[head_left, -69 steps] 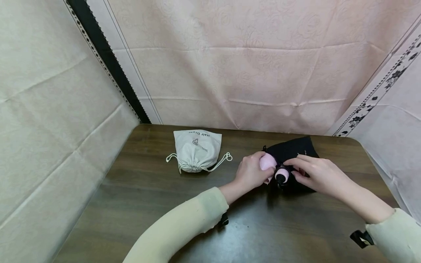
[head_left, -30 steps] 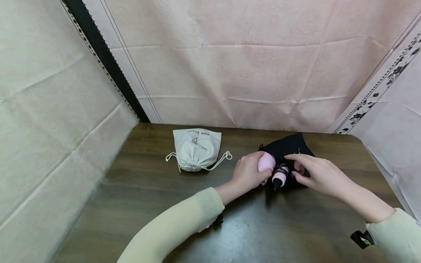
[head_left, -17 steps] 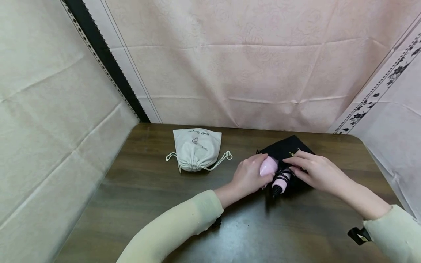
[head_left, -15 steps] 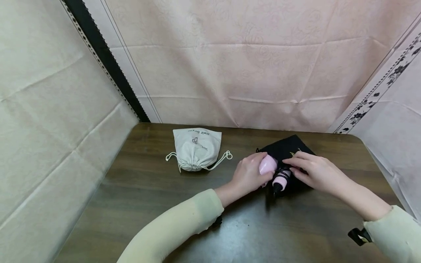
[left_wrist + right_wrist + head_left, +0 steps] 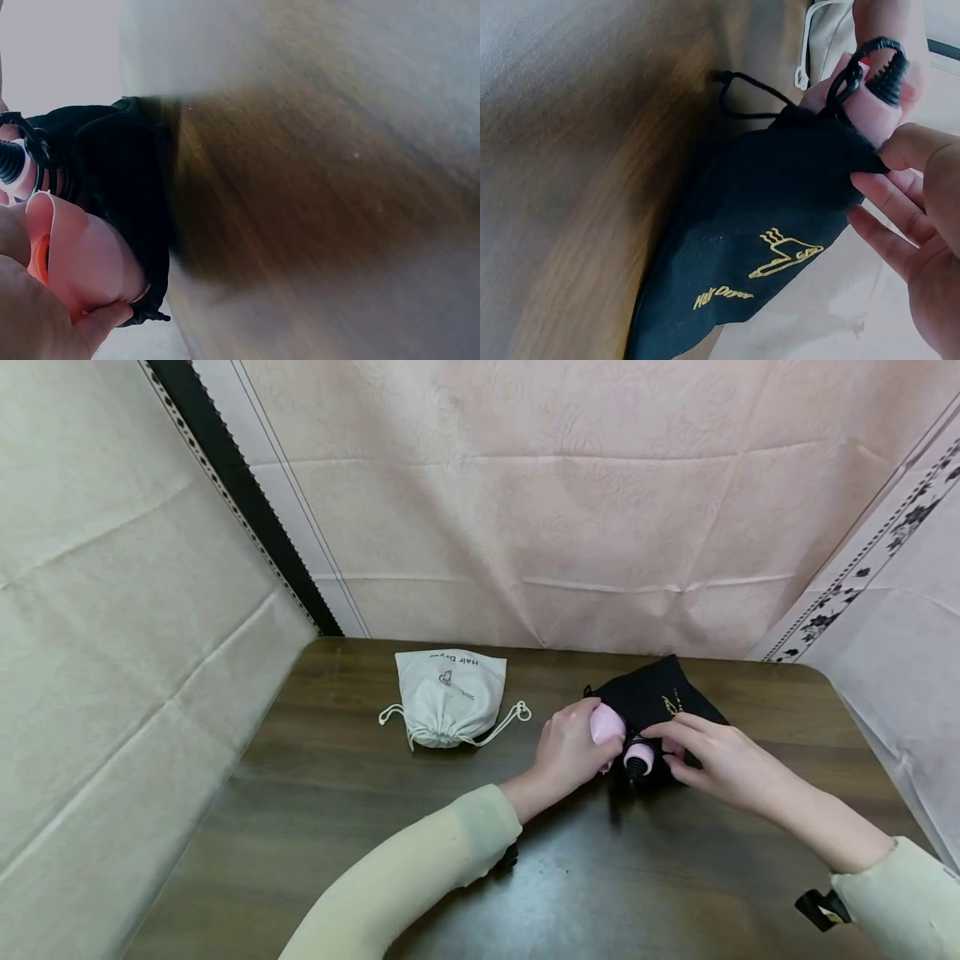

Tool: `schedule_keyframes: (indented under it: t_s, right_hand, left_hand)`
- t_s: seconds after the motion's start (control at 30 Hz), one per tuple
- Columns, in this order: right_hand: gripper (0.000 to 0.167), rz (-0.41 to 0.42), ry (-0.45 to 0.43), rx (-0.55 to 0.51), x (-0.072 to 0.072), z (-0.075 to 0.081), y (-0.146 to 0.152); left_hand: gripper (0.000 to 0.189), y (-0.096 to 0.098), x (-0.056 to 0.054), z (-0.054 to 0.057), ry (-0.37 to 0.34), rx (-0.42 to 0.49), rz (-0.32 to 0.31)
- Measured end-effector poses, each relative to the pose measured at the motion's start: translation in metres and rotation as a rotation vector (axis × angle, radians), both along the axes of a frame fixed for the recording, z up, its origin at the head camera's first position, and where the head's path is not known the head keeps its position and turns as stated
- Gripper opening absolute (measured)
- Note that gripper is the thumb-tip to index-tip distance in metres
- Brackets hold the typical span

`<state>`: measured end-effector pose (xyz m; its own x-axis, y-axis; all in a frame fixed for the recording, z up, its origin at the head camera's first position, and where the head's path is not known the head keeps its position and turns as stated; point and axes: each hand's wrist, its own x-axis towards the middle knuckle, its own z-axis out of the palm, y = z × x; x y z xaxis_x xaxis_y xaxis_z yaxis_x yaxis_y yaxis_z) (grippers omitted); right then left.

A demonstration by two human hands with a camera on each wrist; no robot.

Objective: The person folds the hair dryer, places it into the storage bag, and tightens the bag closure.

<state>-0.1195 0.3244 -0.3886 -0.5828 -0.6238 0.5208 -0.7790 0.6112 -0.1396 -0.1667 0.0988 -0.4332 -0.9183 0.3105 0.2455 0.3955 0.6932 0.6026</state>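
Note:
A pink hair dryer (image 5: 606,724) is partly inside a black drawstring bag (image 5: 660,689) at the right of the table. My left hand (image 5: 562,747) grips the dryer by its rounded head, which also shows in the left wrist view as a wide pink nozzle (image 5: 94,255). A black cord (image 5: 845,88) is looped around the handle, whose ribbed end pokes out of the bag's mouth. With thumb and fingers my right hand (image 5: 723,760) pinches the edge of the bag's mouth beside the handle. Gold lettering and a dryer drawing mark the cloth in the right wrist view.
To the left of the hands lies a white drawstring bag (image 5: 450,702) printed "Hair Dryer", its cords spread on the brown wooden table (image 5: 337,793). Pale cloth (image 5: 600,527) hangs along the table's back edge and both sides.
Over the last half second the dryer has tipped, so its handle end points more toward the head camera. The black bag's far corner has shifted away, and more gold print shows.

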Motion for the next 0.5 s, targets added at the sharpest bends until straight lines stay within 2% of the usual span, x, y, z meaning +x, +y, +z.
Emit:
schedule_keyframes:
  t_s: [0.33,0.5]
  right_hand:
    - [0.045,0.039,0.023,-0.012,0.0023,0.0023,-0.0099]
    - [0.047,0.004,0.021,-0.005,0.0016,0.0004,-0.0065]
  left_hand:
    - [0.059,0.0074,-0.0027,-0.0018,-0.004,-0.002,0.016]
    - [0.058,0.0084,-0.0051,-0.0023,-0.008,0.022,0.06]
